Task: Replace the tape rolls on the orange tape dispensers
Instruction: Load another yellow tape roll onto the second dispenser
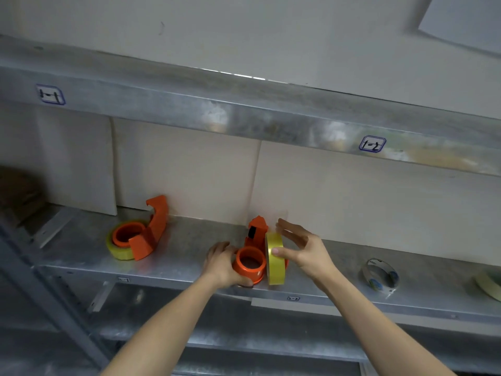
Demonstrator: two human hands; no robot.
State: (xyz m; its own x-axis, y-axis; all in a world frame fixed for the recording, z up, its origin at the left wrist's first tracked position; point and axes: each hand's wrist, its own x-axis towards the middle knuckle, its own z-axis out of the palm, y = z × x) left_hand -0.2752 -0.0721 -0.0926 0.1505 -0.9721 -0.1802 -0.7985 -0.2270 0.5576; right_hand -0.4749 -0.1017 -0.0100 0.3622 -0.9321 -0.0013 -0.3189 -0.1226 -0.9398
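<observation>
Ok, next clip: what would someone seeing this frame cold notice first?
Probably the two bare hands at the middle of the metal shelf: the left hand steadies an orange tape dispenser with a bare hub, while the right hand holds a yellow tape roll upright on edge beside it. Further left lies a second orange dispenser with a roll on it.

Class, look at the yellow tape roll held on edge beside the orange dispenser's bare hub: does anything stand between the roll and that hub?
Nothing visible does. The yellow tape roll in the right hand stands directly beside the hub, which the left hand steadies from its far side.
</observation>
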